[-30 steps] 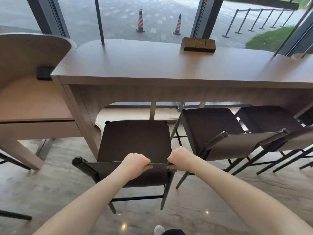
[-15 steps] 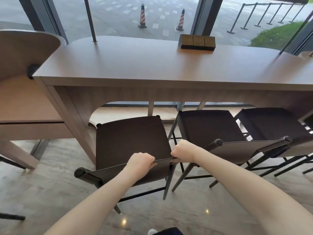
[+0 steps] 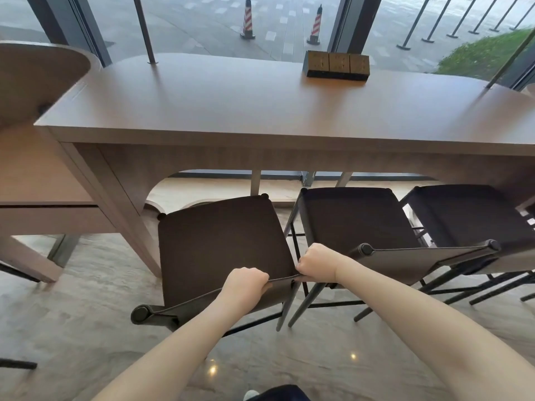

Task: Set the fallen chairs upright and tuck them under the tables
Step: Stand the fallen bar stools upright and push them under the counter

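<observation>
Three dark chairs stand in a row along the near side of the long wooden table (image 3: 260, 111), and you have both hands on the leftmost one. That chair (image 3: 223, 244) is upright, with its seat angled a little and its front edge just short of the table's arched underside, beside the table's left leg panel. Your left hand (image 3: 246, 285) curls over the top edge of the chair's backrest, fingers wrapped down the far side and knuckles up. Your right hand (image 3: 317, 263) grips the same backrest at its right end, fingers closed tight round the corner where the back meets the frame. The middle chair (image 3: 356, 221) stands just beside the one you hold, their legs nearly touching near the floor, and its seat reaches partly under the tabletop. The right chair (image 3: 474, 215) sits next to it, likewise partly under the table. On the far side of the tabletop, near the window, rests a small socket block (image 3: 337, 65) with three brass-coloured faces; what each face holds is too small to tell. A lower wooden table (image 3: 43, 192) adjoins on the left. Outside the glass stand two striped traffic cones (image 3: 248, 20). The floor (image 3: 86, 328) is pale polished stone with light spots reflected in it.
</observation>
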`<state>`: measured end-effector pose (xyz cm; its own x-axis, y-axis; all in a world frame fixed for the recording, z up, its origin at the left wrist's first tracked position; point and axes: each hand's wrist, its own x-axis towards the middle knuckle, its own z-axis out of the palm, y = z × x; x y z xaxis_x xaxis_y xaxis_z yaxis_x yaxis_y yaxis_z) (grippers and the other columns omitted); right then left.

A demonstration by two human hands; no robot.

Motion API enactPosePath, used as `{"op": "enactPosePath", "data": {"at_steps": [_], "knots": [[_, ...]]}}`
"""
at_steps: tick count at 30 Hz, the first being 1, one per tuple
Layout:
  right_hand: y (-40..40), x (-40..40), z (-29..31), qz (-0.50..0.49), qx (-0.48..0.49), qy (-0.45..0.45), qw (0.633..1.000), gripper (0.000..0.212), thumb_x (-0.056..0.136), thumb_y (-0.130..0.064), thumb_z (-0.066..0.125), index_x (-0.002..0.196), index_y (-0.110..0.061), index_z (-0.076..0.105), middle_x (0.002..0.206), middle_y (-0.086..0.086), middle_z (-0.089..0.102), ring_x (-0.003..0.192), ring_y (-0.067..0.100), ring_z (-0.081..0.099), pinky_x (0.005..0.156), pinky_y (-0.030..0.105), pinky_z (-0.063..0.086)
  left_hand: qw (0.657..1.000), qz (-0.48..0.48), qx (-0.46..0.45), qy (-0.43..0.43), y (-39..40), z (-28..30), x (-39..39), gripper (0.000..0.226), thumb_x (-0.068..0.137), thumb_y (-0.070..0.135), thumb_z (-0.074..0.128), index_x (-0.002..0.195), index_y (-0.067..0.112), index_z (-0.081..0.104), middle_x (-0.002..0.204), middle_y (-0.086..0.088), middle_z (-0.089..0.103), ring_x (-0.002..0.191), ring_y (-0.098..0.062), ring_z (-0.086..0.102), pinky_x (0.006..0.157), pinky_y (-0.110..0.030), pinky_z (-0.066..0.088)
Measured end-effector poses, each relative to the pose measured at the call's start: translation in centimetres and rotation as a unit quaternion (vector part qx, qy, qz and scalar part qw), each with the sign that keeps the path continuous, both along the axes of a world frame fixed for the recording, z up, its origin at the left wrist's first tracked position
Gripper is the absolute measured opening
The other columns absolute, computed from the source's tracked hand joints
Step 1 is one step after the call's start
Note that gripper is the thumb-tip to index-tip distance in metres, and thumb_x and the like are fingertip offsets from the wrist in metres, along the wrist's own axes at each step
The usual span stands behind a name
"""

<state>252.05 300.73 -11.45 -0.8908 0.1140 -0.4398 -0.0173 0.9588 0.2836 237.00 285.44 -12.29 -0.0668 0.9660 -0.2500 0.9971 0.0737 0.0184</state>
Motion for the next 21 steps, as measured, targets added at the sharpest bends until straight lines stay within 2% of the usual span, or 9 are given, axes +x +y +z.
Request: {"op": "enactPosePath", "data": {"at_steps": [4,13,18,21], "knots": [[0.1,0.7,-0.2,-0.011,-0.015,-0.001,1.0,0.041,0.102,-0.037,0.038,0.086,-0.01,0.064,0.084,0.007,0.07,0.077,0.031,0.066,0.065,0.034,0.044,1.0,0.004,-0.006,0.001,0.3,-0.2,0.8,0.033,0.103,0.034,0.035,0.103,0.015,0.062,0.102,-0.006,0.067,0.092,-0.031,0.064,0.067,-0.03,0.036],[0.1,1.0,-0.6,-0.016,-0.013,-0.002,1.0,0.04,0.101,-0.036,0.038,0.083,-0.01,0.062,0.081,0.006,0.068,0.072,0.03,0.066,0.058,0.03,0.037,1.0,0.011,-0.012,-0.013,0.4,-0.8,1.0,0.035,0.102,0.038,0.035,0.104,0.016,0.062,0.101,-0.006,0.067,0.09,-0.03,0.064,0.068,-0.03,0.037],[-2.0,-0.6,0.4,-0.13,0.003,-0.047,0.99,0.031,0.09,-0.044,0.051,0.092,-0.015,0.062,0.086,0.002,0.065,0.074,0.025,0.062,0.058,0.028,0.036,0.996,0.041,0.001,-0.077,0.0,-0.7,0.8,0.03,0.098,0.039,0.043,0.112,0.02,0.061,0.103,-0.001,0.067,0.095,-0.024,0.063,0.076,-0.032,0.047],[-3.9,-2.0,0.6,-0.16,-0.05,-0.035,0.985,0.039,0.087,-0.051,0.055,0.107,-0.017,0.052,0.086,0.002,0.06,0.069,0.023,0.054,0.052,0.027,0.032,0.992,0.064,0.02,-0.107,-1.3,-0.4,-0.4,0.04,0.091,0.045,0.052,0.126,0.026,0.056,0.114,0.005,0.063,0.106,-0.018,0.058,0.087,-0.033,0.049]]}}
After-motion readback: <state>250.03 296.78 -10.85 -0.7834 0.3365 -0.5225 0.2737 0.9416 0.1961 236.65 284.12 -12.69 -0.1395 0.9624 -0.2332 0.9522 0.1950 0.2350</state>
